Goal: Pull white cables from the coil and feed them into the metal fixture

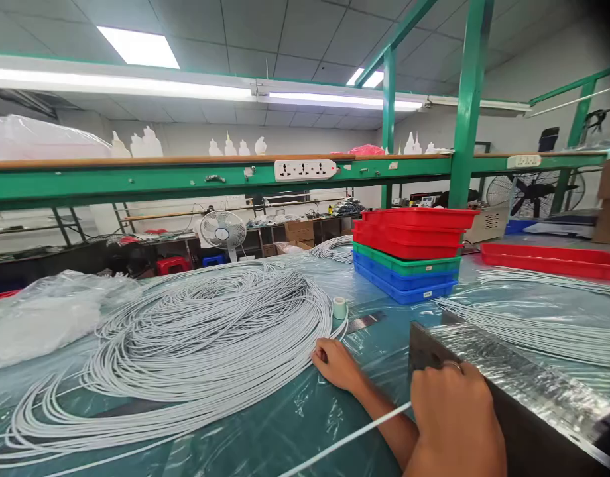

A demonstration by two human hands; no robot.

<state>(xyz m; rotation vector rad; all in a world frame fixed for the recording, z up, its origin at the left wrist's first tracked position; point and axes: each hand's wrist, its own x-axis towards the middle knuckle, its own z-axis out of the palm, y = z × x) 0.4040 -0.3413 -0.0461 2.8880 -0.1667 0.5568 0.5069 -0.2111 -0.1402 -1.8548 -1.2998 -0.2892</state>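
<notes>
A wide coil of light grey cable (225, 331) lies in loose loops on the teal table. At its right edge my left hand (337, 364) is closed, with the cable strands running in at its fingers; the inside of the fist is partly hidden. Nearer to me, my right hand (454, 417), with a ring on one finger, is curled around a single white cable (355, 434), which slants down left out of view. This hand is against the edge of a dark block with a shiny, film-like top (528, 391). It covers part of my left forearm.
A small pale green roll (339, 308) stands by the coil, near a flat metal strip (365, 322). Behind are stacked red trays (409, 238) and blue trays (407, 281). More cables (528, 331) lie right, a plastic bag (51, 318) left. A green shelf beam (185, 180) crosses above.
</notes>
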